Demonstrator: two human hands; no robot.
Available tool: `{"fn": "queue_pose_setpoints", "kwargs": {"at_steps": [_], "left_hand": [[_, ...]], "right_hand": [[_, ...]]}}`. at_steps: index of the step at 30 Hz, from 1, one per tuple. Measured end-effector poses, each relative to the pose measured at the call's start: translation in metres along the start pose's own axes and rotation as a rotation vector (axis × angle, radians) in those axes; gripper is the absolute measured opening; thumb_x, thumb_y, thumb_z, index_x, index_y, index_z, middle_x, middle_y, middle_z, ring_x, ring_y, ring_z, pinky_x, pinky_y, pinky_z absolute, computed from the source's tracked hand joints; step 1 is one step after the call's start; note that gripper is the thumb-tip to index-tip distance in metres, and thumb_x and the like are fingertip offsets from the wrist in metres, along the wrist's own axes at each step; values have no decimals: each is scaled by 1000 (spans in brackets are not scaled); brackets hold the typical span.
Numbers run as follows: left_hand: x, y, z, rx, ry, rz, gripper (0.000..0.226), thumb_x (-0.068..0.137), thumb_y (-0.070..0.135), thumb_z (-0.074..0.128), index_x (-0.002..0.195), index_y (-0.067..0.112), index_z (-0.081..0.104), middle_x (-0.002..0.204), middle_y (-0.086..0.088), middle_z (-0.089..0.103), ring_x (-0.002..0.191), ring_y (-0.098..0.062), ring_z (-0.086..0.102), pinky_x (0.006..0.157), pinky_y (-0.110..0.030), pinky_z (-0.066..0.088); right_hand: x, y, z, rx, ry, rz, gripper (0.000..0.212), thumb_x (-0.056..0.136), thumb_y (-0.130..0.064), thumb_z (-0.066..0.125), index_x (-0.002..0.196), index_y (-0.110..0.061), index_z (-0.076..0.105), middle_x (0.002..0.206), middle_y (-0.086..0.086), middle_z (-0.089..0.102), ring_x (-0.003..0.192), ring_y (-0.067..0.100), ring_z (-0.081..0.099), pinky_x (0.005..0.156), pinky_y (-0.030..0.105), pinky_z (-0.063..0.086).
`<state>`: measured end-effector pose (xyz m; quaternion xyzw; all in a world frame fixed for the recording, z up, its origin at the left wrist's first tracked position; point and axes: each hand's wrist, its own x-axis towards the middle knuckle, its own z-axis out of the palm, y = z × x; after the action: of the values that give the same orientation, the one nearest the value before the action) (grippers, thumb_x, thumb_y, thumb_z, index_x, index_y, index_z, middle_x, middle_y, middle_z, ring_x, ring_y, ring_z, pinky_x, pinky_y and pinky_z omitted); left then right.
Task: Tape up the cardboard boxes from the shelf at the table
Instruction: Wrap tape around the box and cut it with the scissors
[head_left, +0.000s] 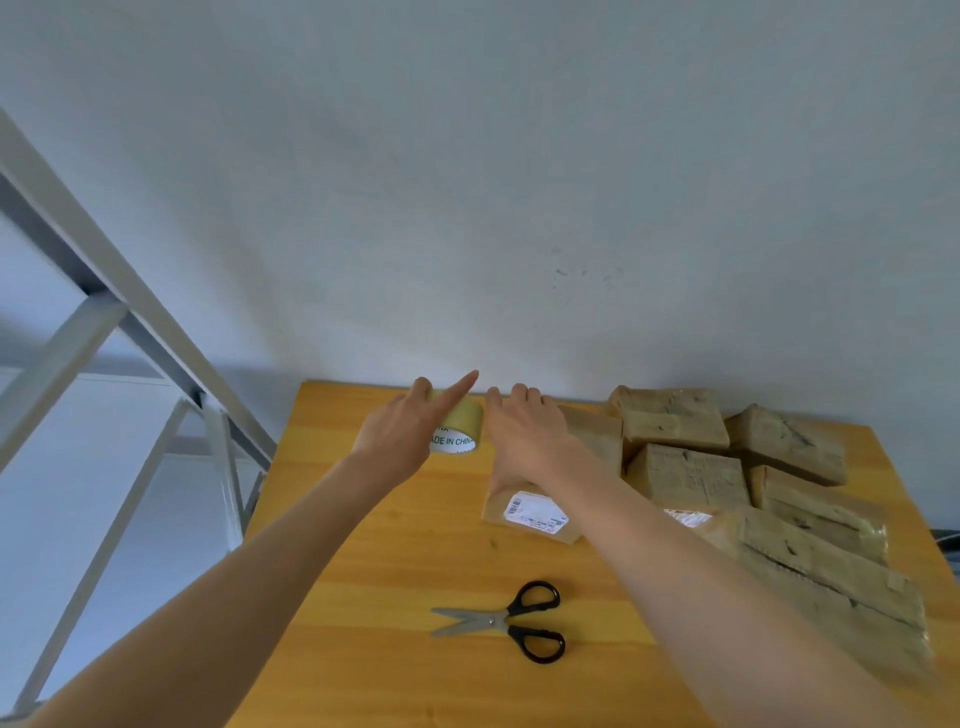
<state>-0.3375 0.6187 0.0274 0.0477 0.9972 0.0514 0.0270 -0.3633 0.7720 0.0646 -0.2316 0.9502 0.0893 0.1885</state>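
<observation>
Our left hand (408, 434) grips the tape roll (462, 418), index finger straight. Our right hand (524, 434) holds the box (537, 517) mid-table (363, 597), fingers curled over its far edge.

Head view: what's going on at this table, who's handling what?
A person is at a yellow wooden table, taping boxes. The left hand grips a roll of brown tape, index finger pointing out. The right hand rests on a labelled cardboard box right beside the roll; whether it pinches a tape end cannot be told. Scissors lie untouched nearer the camera. More boxes, apparently taped, are piled on the right.
</observation>
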Motion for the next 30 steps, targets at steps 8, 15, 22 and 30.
{"fn": "queue_pose_setpoints", "kwargs": {"at_steps": [8,15,22,30], "left_hand": [[-4,-13,-26,28,131,-9,92,87,0,49,153,33,-6,132,-4,45,94,-23,57,55,-29,37],[-13,-4,-33,-178,165,-54,75,91,10,49,154,24,11,126,-3,53,90,-19,53,59,-27,35],[-14,38,-7,-521,141,-14,79,82,-4,45,150,29,26,90,-1,54,71,-20,50,57,-35,44],[-18,86,36,-773,38,-78,69,82,-8,44,142,25,42,65,11,51,52,-7,47,43,-15,30]], "right_hand": [[-12,7,-17,335,188,-57,119,64,-52,84,150,-8,14,140,14,33,126,31,38,99,37,41],[-28,13,27,694,250,-39,127,66,-40,86,154,-12,-1,153,6,12,143,24,18,114,33,27],[-38,41,61,756,179,16,114,64,-32,84,151,-12,13,139,-4,15,134,19,22,114,38,32],[-46,60,111,831,158,118,119,59,-39,89,150,-19,16,142,-4,18,136,16,19,117,38,25]]}}
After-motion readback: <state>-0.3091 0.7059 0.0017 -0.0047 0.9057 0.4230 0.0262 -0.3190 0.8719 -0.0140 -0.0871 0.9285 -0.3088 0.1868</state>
